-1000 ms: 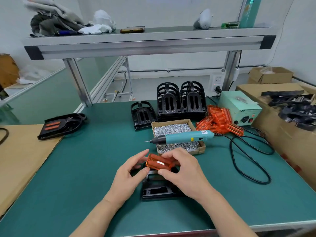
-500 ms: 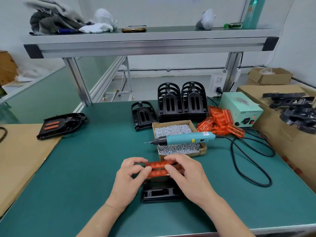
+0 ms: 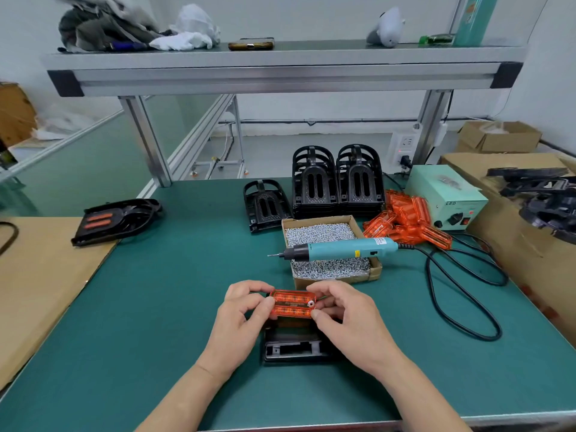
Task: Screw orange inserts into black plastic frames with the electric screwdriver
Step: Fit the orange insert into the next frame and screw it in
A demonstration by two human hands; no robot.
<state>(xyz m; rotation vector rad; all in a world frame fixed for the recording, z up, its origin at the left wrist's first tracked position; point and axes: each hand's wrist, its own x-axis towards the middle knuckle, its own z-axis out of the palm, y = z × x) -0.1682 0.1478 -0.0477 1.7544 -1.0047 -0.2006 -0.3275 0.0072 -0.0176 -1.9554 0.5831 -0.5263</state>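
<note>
Orange translucent insert (image 3: 292, 307), ribbed in two rows, is pinched at both ends by left hand (image 3: 240, 319) and right hand (image 3: 349, 319) fingers, above black frame (image 3: 293, 349), lower centre.

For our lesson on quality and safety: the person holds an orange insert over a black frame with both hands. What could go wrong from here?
1. The left hand and right hand pinch the orange insert by its ends over the black frame; seated askew, its screw hole might miss the frame's.
2. The electric screwdriver lies across the open screw box; grabbing it could scatter screws.
3. Its cable lies in loose loops and could snag when lifted.
</note>
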